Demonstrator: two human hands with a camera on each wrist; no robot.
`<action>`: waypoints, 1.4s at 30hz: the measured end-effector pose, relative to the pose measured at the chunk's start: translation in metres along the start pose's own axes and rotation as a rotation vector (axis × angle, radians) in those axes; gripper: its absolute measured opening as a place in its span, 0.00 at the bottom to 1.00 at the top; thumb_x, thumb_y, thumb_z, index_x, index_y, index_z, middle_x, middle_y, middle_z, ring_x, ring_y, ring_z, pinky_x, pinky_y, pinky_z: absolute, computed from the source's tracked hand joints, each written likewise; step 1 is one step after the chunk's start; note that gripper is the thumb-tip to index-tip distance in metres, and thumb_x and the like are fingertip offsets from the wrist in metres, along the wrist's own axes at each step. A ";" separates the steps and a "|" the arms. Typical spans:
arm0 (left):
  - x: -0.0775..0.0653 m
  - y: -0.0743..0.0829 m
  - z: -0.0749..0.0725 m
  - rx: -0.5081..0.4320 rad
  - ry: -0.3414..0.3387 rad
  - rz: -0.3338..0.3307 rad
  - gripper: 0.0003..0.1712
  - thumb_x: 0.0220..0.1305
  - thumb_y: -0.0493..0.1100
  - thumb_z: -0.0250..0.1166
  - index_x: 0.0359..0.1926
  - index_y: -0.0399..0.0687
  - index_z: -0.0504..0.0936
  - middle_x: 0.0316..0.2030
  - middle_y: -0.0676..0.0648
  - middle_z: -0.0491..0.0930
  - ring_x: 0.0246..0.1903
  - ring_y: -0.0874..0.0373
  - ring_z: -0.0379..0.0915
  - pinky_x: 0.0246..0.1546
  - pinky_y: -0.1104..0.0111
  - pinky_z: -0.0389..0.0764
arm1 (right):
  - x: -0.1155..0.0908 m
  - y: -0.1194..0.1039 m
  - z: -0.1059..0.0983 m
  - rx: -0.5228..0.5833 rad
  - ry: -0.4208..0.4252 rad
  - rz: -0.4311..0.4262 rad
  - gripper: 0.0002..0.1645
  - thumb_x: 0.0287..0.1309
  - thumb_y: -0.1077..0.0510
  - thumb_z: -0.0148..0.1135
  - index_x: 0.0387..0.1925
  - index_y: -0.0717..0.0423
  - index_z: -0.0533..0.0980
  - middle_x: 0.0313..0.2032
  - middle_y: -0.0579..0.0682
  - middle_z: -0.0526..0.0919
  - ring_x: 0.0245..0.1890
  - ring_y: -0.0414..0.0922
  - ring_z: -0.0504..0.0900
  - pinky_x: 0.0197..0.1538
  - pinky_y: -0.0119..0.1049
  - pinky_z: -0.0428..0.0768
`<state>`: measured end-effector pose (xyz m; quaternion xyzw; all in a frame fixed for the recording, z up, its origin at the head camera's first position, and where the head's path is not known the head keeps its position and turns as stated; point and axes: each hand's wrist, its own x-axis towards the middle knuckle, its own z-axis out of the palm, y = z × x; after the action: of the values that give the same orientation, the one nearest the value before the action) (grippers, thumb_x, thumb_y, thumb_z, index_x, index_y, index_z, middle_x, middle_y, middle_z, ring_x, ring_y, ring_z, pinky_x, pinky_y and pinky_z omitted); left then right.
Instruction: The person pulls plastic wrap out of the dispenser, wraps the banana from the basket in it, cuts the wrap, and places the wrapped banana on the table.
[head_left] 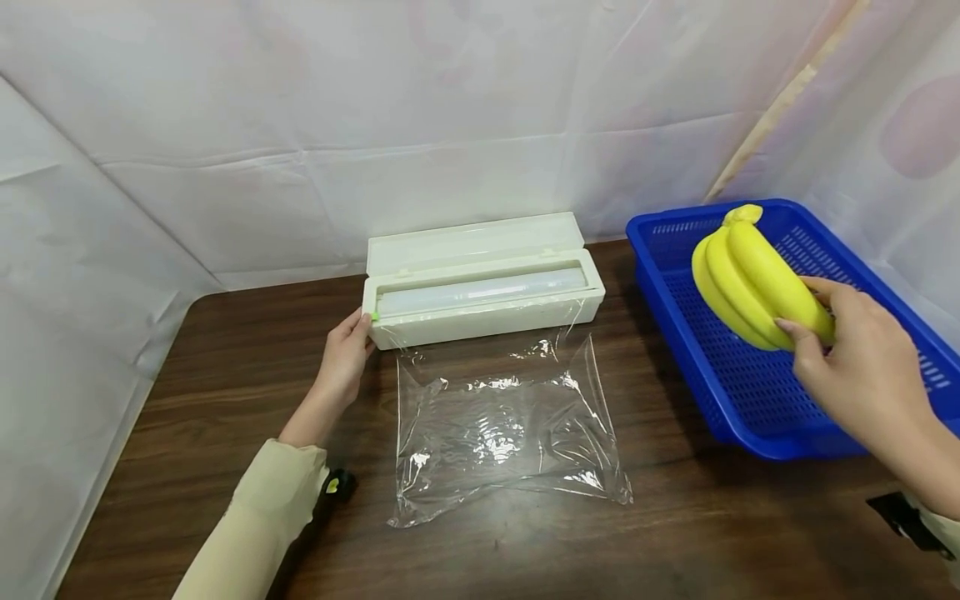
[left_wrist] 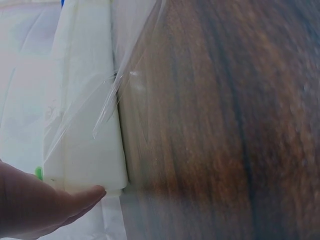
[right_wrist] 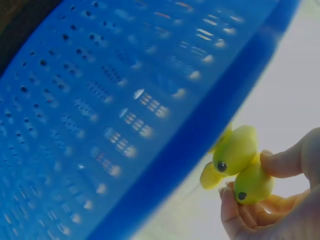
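A bunch of yellow bananas (head_left: 750, 283) is held by my right hand (head_left: 862, 358) over the blue basket (head_left: 750, 439), thumb on one side and fingers on the other. The right wrist view shows the dark tips of the bananas (right_wrist: 240, 155) beside the basket's rim. With fairly straight fingers, my left hand (head_left: 345, 354) touches the left end of a white cling film box (head_left: 487, 323), by a small green piece (head_left: 375, 317). The box's lid (head_left: 476, 242) stands raised, and a roll of film (head_left: 483, 290) lies inside. From its front, a clear film sheet (head_left: 498, 433) spreads over the table.
The brown wooden table (head_left: 247, 367) meets pale hanging sheets (head_left: 450, 100) at the back and left. The perforated basket stands to the right of the box, near the back sheet. A strap with a dark device (head_left: 339, 483) is on my left wrist.
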<state>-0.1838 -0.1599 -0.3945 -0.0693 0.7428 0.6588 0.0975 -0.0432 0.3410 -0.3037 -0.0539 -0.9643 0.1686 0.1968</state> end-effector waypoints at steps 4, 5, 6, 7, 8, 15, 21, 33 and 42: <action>0.001 0.000 0.000 -0.006 0.003 -0.005 0.32 0.89 0.44 0.37 0.84 0.37 0.48 0.83 0.37 0.48 0.82 0.47 0.45 0.81 0.51 0.53 | -0.002 -0.006 -0.001 0.019 -0.002 -0.020 0.31 0.69 0.68 0.63 0.68 0.79 0.67 0.49 0.78 0.75 0.41 0.69 0.73 0.35 0.57 0.67; 0.001 0.000 0.000 -0.007 0.003 -0.007 0.32 0.89 0.44 0.37 0.84 0.37 0.48 0.83 0.37 0.48 0.82 0.47 0.45 0.81 0.51 0.53 | -0.003 -0.008 -0.002 0.024 -0.005 -0.024 0.31 0.69 0.69 0.64 0.68 0.79 0.67 0.49 0.78 0.76 0.41 0.69 0.72 0.35 0.56 0.66; 0.001 0.001 0.001 -0.009 0.002 -0.008 0.32 0.89 0.45 0.37 0.84 0.37 0.47 0.83 0.37 0.47 0.82 0.47 0.45 0.81 0.52 0.53 | -0.003 -0.009 -0.002 0.028 -0.007 -0.029 0.31 0.69 0.69 0.64 0.68 0.79 0.68 0.48 0.77 0.76 0.41 0.68 0.72 0.35 0.54 0.66; 0.001 0.001 0.001 -0.010 0.001 -0.011 0.32 0.89 0.45 0.37 0.84 0.37 0.47 0.83 0.37 0.47 0.82 0.47 0.44 0.81 0.52 0.53 | -0.004 -0.010 -0.002 0.032 -0.010 -0.032 0.31 0.69 0.69 0.64 0.68 0.79 0.68 0.48 0.77 0.76 0.41 0.68 0.72 0.35 0.54 0.66; 0.001 0.001 0.001 -0.012 0.001 -0.013 0.32 0.89 0.45 0.37 0.84 0.37 0.47 0.83 0.37 0.47 0.82 0.47 0.44 0.81 0.52 0.53 | -0.004 -0.011 -0.002 0.036 -0.010 -0.037 0.31 0.68 0.69 0.64 0.68 0.79 0.68 0.48 0.77 0.76 0.41 0.68 0.72 0.36 0.54 0.66; 0.001 0.001 0.002 -0.021 -0.006 -0.021 0.32 0.89 0.45 0.37 0.84 0.38 0.46 0.84 0.38 0.46 0.82 0.48 0.43 0.81 0.52 0.52 | -0.006 -0.016 -0.003 0.061 0.007 -0.095 0.32 0.66 0.70 0.66 0.68 0.77 0.69 0.48 0.77 0.77 0.41 0.68 0.74 0.35 0.52 0.67; 0.001 0.001 0.004 -0.038 -0.012 -0.030 0.32 0.89 0.45 0.37 0.84 0.38 0.45 0.84 0.38 0.45 0.82 0.47 0.43 0.81 0.51 0.51 | -0.008 -0.020 -0.001 0.078 0.019 -0.134 0.32 0.65 0.71 0.67 0.68 0.76 0.70 0.49 0.76 0.78 0.42 0.68 0.75 0.38 0.48 0.65; 0.003 0.000 0.005 -0.043 -0.005 -0.030 0.32 0.89 0.45 0.37 0.84 0.39 0.46 0.84 0.39 0.46 0.82 0.49 0.43 0.81 0.53 0.52 | -0.014 -0.032 0.004 0.096 0.021 -0.212 0.34 0.62 0.72 0.70 0.68 0.72 0.71 0.49 0.71 0.81 0.42 0.62 0.77 0.41 0.30 0.61; 0.003 0.000 0.006 -0.055 0.000 -0.023 0.31 0.89 0.44 0.37 0.84 0.39 0.47 0.84 0.39 0.47 0.82 0.49 0.43 0.81 0.53 0.51 | -0.016 -0.039 0.008 0.118 0.027 -0.272 0.36 0.58 0.75 0.72 0.68 0.70 0.73 0.46 0.69 0.82 0.39 0.57 0.77 0.39 0.27 0.62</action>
<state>-0.1863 -0.1536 -0.3954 -0.0804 0.7237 0.6777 0.1029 -0.0333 0.2997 -0.3029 0.0868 -0.9484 0.1962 0.2335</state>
